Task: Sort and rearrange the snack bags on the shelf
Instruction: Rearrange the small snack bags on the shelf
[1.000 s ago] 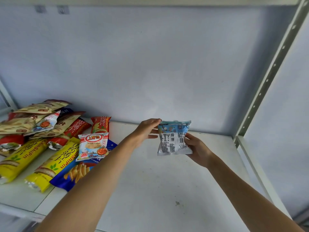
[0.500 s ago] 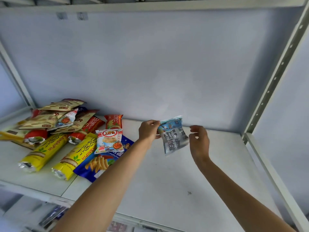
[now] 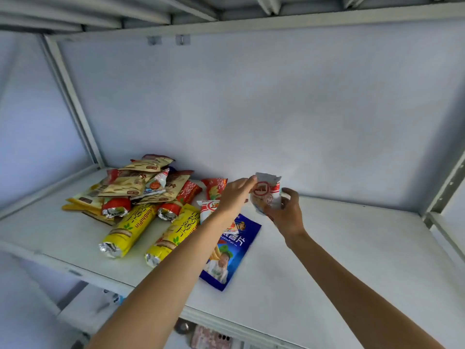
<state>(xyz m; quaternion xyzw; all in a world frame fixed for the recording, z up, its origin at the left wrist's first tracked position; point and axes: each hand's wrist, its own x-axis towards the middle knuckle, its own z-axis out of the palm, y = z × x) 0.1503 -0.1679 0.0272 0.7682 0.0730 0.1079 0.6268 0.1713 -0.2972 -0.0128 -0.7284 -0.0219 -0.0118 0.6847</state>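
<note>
A small white snack bag [image 3: 266, 191] with a red round logo is held upright above the white shelf [image 3: 352, 260], near the back wall. My right hand [image 3: 286, 212] grips its lower right side with curled fingers. The straight fingers of my left hand [image 3: 234, 195] touch the bag's upper left edge. To the left lies a pile of snack bags [image 3: 141, 182]: two yellow tubes [image 3: 128, 227], beige and red packs, and a blue bag [image 3: 231, 250] partly under my left forearm. A second white bag with a red logo [image 3: 207, 210] lies just below my left hand.
Grey metal uprights stand at the back left [image 3: 73, 102] and at the right [image 3: 442, 192]. Another shelf's underside runs overhead. The shelf's front edge [image 3: 226, 321] passes under my forearms, and some items show below it.
The bag has turned from its printed back to its red-logo front. My right hand, apart from it half a second ago, now grips it. My left hand's fingers have straightened.
</note>
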